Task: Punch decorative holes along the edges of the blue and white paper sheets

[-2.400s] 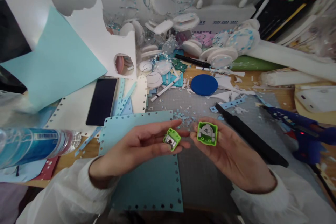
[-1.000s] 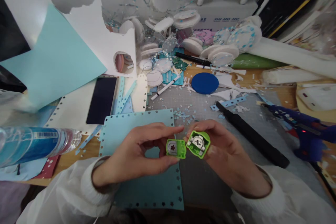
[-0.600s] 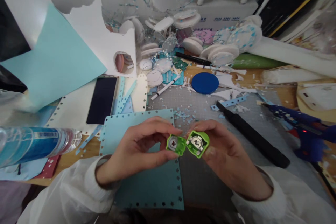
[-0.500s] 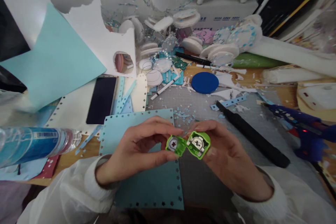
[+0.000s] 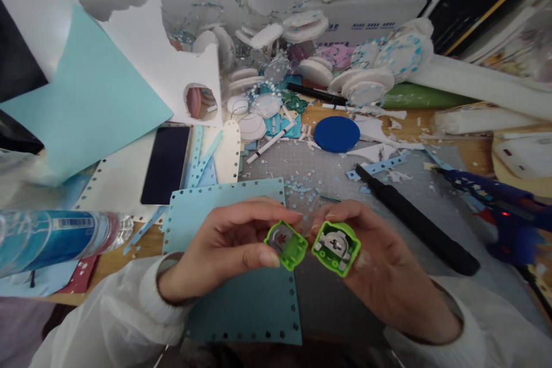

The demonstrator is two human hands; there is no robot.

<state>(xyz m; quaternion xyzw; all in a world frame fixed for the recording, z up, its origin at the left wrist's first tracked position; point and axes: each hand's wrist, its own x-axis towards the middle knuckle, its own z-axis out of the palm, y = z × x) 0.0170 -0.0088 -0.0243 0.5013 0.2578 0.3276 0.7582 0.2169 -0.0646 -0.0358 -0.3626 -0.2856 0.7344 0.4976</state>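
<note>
My left hand (image 5: 226, 244) pinches a small green craft punch (image 5: 294, 256) between thumb and fingers. A grey face with a dark flower-shaped opening shows on it. In my right hand (image 5: 388, 279) lies a second, slightly larger green craft punch (image 5: 336, 245), its grey metal inside turned up toward me. The two punches are side by side with a narrow gap between them. Under my left hand is a light blue sheet of paper (image 5: 245, 305) with flower-shaped holes along its edges.
A black pen-like tool (image 5: 418, 224) and a blue glue gun (image 5: 500, 201) lie to the right. Paper bits (image 5: 302, 187) and a blue disc (image 5: 337, 133) are ahead. At left are a phone (image 5: 166, 165) and a water bottle (image 5: 64, 241). White foam discs (image 5: 306, 26) crowd the back.
From being held apart, the two punches came close together, nearly touching. Now they have separated slightly and both are tilted more toward me.
</note>
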